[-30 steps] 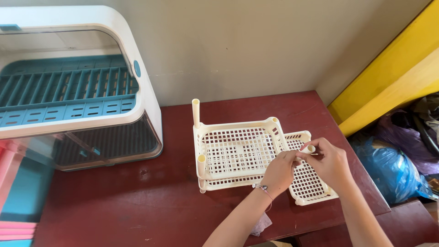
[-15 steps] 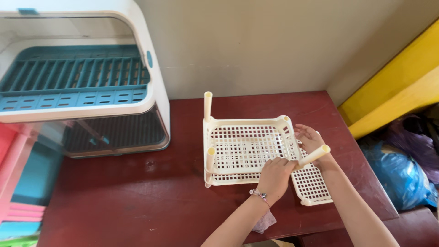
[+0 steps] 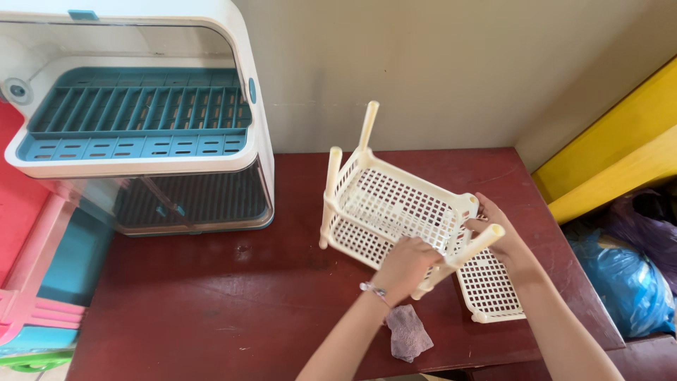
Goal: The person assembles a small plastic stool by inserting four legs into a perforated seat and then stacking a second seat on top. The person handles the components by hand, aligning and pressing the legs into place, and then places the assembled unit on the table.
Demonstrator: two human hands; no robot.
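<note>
Two hands [image 3: 405, 264] on cream lattice-plastic rack [image 3: 395, 208]

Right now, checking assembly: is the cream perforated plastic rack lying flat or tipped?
Tipped: the cream perforated plastic rack slants, its far posts raised off the table.

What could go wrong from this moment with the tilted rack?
The rack is tilted, held by the left hand and right hand; its loosely fitted posts might slip out. It hangs over the loose tray, which lies near the table edge and could be knocked off.
</note>
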